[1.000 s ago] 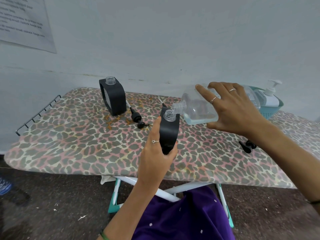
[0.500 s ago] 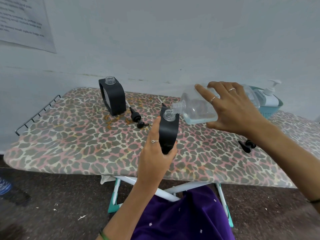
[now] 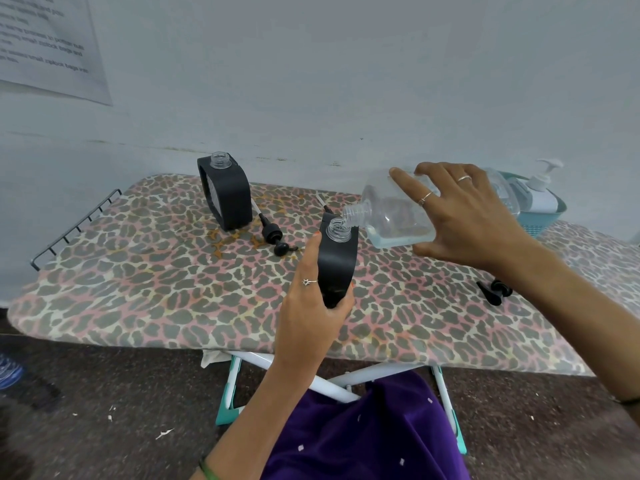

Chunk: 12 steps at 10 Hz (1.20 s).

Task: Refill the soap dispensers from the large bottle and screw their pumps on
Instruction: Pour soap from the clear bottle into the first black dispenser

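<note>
My left hand [image 3: 308, 317] grips a black soap dispenser [image 3: 337, 261] by its lower half, holding it above the ironing board [image 3: 138, 289] with its clear open neck up. My right hand [image 3: 464, 216] holds the large clear bottle [image 3: 398, 216] tipped on its side, a little pale blue liquid pooled along its low side. The bottle's mouth sits right over the dispenser's neck. A second black dispenser [image 3: 227, 195] stands open-necked at the back left. One black pump [image 3: 273, 235] lies beside it, another black pump [image 3: 493, 291] lies right of my forearm.
A teal basket [image 3: 543, 220] at the board's far right holds a white pump bottle [image 3: 542, 192]. A metal rack [image 3: 72, 226] sticks out at the board's left end. The wall is close behind. Purple cloth [image 3: 367, 431] covers my lap below the board's front edge.
The large bottle's mouth has edged closer over the dispenser's neck. Both hands have stayed nearly still.
</note>
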Each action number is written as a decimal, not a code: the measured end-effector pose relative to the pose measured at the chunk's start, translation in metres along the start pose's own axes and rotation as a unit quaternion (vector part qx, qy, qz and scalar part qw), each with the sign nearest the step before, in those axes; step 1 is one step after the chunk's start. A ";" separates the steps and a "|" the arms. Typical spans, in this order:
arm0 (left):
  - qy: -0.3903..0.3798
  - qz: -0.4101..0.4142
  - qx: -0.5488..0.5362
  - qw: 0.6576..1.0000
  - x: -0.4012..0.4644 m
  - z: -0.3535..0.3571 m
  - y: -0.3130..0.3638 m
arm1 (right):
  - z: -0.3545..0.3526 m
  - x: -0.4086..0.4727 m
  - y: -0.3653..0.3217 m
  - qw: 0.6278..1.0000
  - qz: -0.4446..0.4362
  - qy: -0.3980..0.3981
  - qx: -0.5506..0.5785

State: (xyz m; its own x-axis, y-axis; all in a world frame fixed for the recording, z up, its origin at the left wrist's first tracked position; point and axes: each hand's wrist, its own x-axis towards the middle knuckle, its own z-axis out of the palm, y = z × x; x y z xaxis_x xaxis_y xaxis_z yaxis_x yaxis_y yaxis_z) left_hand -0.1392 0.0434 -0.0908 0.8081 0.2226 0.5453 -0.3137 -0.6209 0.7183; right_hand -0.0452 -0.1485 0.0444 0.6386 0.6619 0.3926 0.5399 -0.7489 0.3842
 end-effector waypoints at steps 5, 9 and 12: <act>0.006 -0.003 0.004 1.000 0.000 -0.001 0.004 | -0.002 0.001 0.000 1.000 0.003 -0.003 0.000; -0.007 -0.016 -0.008 1.000 0.000 -0.001 0.002 | -0.002 0.000 -0.001 1.000 0.005 -0.002 0.002; 0.003 -0.005 -0.014 1.000 0.001 0.001 0.002 | -0.001 0.001 -0.001 1.000 0.008 -0.009 0.001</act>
State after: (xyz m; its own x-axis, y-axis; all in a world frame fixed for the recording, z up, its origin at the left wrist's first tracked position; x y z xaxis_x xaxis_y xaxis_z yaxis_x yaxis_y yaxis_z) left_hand -0.1388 0.0415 -0.0897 0.8088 0.2327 0.5400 -0.3192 -0.5975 0.7356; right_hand -0.0458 -0.1473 0.0457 0.6561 0.6498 0.3837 0.5316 -0.7589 0.3762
